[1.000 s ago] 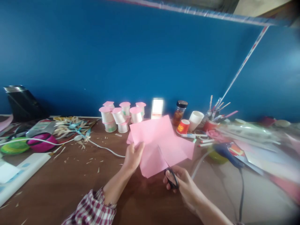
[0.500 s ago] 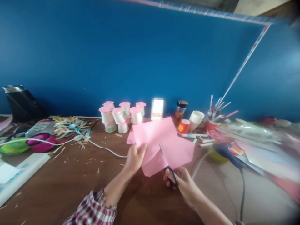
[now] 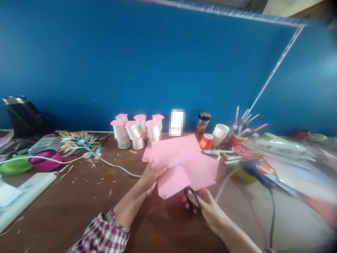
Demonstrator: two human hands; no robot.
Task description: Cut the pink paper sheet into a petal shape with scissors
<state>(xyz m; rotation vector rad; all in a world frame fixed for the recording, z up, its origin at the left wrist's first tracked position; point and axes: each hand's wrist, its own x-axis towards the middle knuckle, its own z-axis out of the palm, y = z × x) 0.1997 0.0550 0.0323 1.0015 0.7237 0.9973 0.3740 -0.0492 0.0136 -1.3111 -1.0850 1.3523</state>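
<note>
Main item: large flat sheet of matte pink paper (image 3: 177, 149), held between both hands over the brown wood-look table (image 3: 105, 207), near edge tilted up. Can't tell if its far edge touches down. A slit runs from the near edge toward the middle; the left flap partly overlaps the right one.

Handling, my read: very light, thin, a bit springy, not slippery. Flat area will bow, flaps will swing, and the inner end of the slit is the likeliest tear point. Creases easily, so no squeezing. Best hold: light pinch on uncut margin, thumb over, fingers under, close to the slit but off its line. Avoid hanging it by one flap.

Left hand (image 3: 150, 178): closed on the left edge, thumb on top, other fingers mostly hidden below. Sensible spot.

Right hand (image 3: 207, 205): fingers wrapped around black-handled scissors (image 3: 197, 199), at the near end of the slit. Blades are hidden by paper, so can't tell whether they're apart. Scissors should feel stiff and much heavier than the sheet.

Beyond: another pink paper piece (image 3: 146, 155) on the table, partly under the sheet; stacked white cups with pink tops (image 3: 132, 130) behind it; small red paper cup with yellow print (image 3: 206, 142) off to the right.
</note>
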